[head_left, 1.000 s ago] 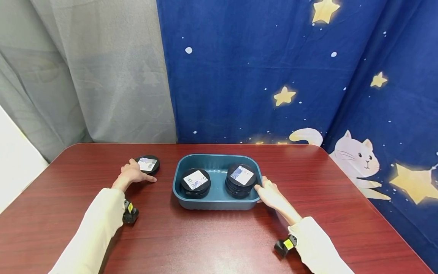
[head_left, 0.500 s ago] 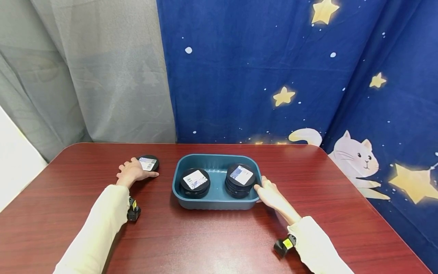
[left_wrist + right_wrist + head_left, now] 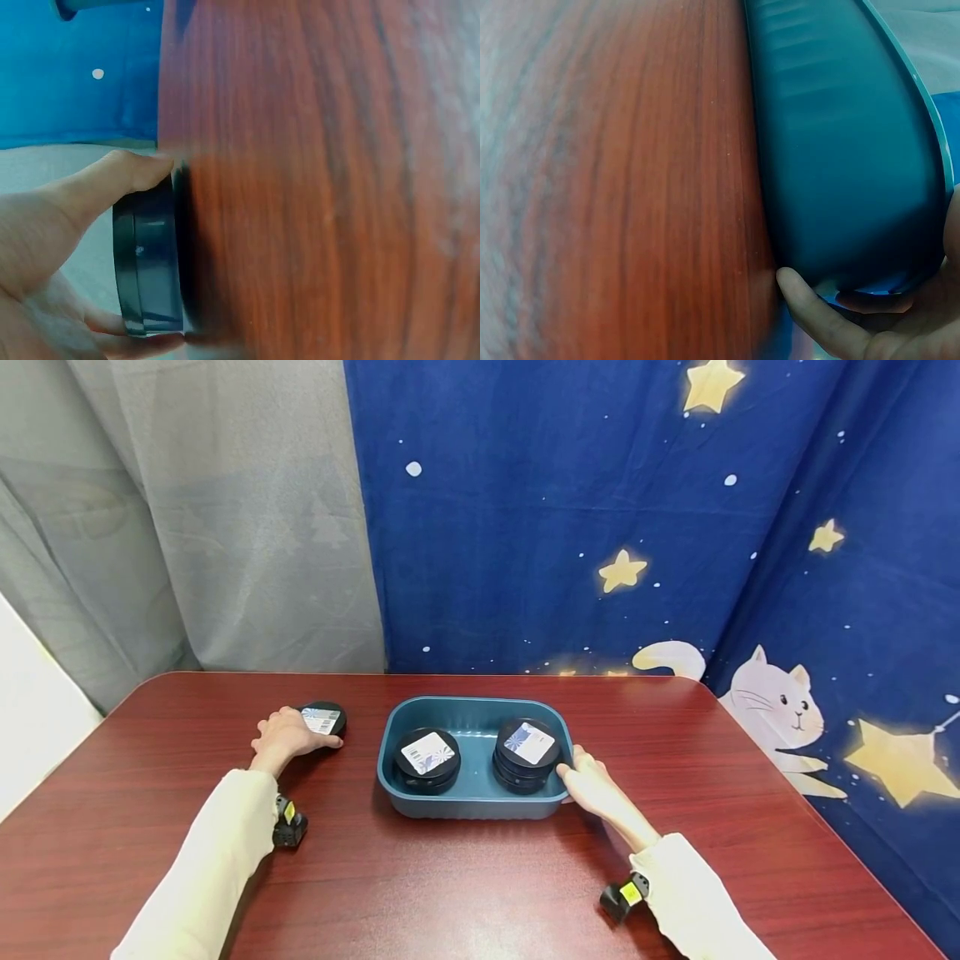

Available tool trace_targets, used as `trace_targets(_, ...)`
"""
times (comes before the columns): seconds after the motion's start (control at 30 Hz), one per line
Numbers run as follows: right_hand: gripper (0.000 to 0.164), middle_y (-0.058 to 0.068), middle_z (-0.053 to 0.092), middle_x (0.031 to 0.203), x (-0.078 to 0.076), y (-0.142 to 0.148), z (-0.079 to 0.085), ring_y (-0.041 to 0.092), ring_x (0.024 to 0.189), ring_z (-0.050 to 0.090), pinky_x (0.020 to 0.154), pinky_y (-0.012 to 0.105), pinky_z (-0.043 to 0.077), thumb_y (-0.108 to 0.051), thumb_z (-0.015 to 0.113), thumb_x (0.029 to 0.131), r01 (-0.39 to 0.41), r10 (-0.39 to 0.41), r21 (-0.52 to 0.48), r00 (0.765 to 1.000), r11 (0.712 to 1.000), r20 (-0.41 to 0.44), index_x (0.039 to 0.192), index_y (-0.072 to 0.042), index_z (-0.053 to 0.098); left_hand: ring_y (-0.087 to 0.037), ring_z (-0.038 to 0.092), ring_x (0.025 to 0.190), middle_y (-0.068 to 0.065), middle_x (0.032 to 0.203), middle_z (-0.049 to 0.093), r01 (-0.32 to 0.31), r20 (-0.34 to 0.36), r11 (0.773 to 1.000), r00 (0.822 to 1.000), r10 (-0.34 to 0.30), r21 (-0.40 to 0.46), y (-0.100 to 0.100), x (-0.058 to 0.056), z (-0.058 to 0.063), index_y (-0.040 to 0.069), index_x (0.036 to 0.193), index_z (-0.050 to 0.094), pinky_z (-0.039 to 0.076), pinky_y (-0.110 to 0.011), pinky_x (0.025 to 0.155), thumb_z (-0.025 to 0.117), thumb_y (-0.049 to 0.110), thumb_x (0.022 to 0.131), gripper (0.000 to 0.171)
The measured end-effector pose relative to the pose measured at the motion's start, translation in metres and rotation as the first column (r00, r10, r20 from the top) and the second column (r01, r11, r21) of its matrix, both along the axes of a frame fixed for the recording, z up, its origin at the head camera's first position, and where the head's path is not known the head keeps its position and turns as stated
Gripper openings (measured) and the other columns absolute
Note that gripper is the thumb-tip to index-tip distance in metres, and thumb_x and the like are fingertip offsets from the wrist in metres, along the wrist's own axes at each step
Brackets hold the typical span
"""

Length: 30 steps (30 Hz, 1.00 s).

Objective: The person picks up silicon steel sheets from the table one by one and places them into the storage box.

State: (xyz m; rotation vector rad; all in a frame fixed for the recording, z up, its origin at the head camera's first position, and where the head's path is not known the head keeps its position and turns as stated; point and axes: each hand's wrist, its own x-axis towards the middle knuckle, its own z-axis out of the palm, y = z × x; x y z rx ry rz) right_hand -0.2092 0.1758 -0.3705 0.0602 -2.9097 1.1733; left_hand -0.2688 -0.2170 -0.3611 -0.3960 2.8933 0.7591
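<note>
My left hand [image 3: 288, 739] is at a round black container [image 3: 323, 719] with a white-and-blue label on its lid, at the far left of the table. Thumb and fingers span its sides in the left wrist view, gripping the black container [image 3: 150, 262] close to the wood. With my right hand [image 3: 592, 783] I hold the right end of a blue-green bin [image 3: 477, 808]. Fingers come up under its side and the thumb lies by the rim in the right wrist view. Labelled black containers sit inside: one pile on the left [image 3: 427, 756], another on the right [image 3: 527, 750].
The bin stands mid-table on a reddish-brown wooden table [image 3: 450, 893]. Behind the table's back edge hang a grey curtain [image 3: 255, 527] and a blue curtain [image 3: 525, 527] printed with stars and a cat. Inside the bin, a gap parts the two piles.
My left hand shifted slightly right over the container, then back a little left, and the container has edged slightly left. My right hand and the bin stay in place.
</note>
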Motion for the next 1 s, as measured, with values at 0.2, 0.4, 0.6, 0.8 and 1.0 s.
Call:
trace_targets(0.2,0.025,0.013,0.057,0.081,0.0,0.0,0.0,0.026,0.077,0.06,0.066,0.033,0.05,-0.009,0.044,0.083,-0.007,0.007,0.026,1.0,1.0,-0.016,0.1,0.008,0.049,-0.047,0.036,0.101,-0.036,0.107,0.038,0.014,-0.057,0.999,0.998,-0.012,0.048,0.0,0.003,0.0,-0.021,0.119,0.024,0.034,-0.057,0.084,0.071,0.034,0.067,0.089)
trace_targets(0.4,0.022,0.012,0.056,0.08,0.0,0.001,0.0,0.027,0.081,0.059,0.073,0.038,0.048,-0.01,0.045,0.083,-0.007,0.008,0.045,1.0,0.999,-0.02,0.098,0.006,0.049,-0.048,0.039,0.102,-0.038,0.111,0.036,0.094,-0.21,0.991,0.975,-0.073,0.09,-0.002,0.005,-0.003,-0.022,0.122,0.02,0.036,-0.053,0.088,0.069,0.027,0.069,0.087)
trace_targets(0.6,0.023,0.013,0.056,0.081,0.0,0.001,0.001,0.026,0.079,0.06,0.068,0.034,0.05,-0.01,0.045,0.083,-0.009,0.009,0.027,1.0,1.0,-0.01,0.1,0.007,0.049,-0.048,0.034,0.108,-0.038,0.118,0.034,0.107,-0.295,0.984,0.953,-0.061,0.14,0.002,0.007,0.001,-0.018,0.128,0.018,0.032,-0.054,0.092,0.071,0.026,0.07,0.09)
trace_targets(0.8,0.023,0.013,0.056,0.081,0.0,0.001,0.0,0.025,0.076,0.06,0.065,0.031,0.05,-0.01,0.045,0.083,-0.006,0.006,0.016,1.0,1.0,-0.01,0.099,0.006,0.049,-0.048,0.035,0.109,-0.037,0.12,0.037,0.116,-0.381,0.98,0.923,-0.047,0.161,0.009,0.013,0.005,-0.012,0.131,0.02,0.032,-0.054,0.092,0.072,0.028,0.069,0.09)
trace_targets(1.0,0.022,0.013,0.056,0.082,0.0,0.001,0.0,0.026,0.079,0.06,0.068,0.034,0.05,-0.01,0.045,0.084,-0.007,0.007,0.027,1.0,1.0,-0.01,0.099,0.006,0.049,-0.047,0.037,0.109,-0.035,0.121,0.039,0.146,-0.451,0.977,0.891,-0.061,0.156,0.015,0.02,0.008,-0.01,0.131,0.023,0.033,-0.054,0.09,0.072,0.03,0.069,0.089)
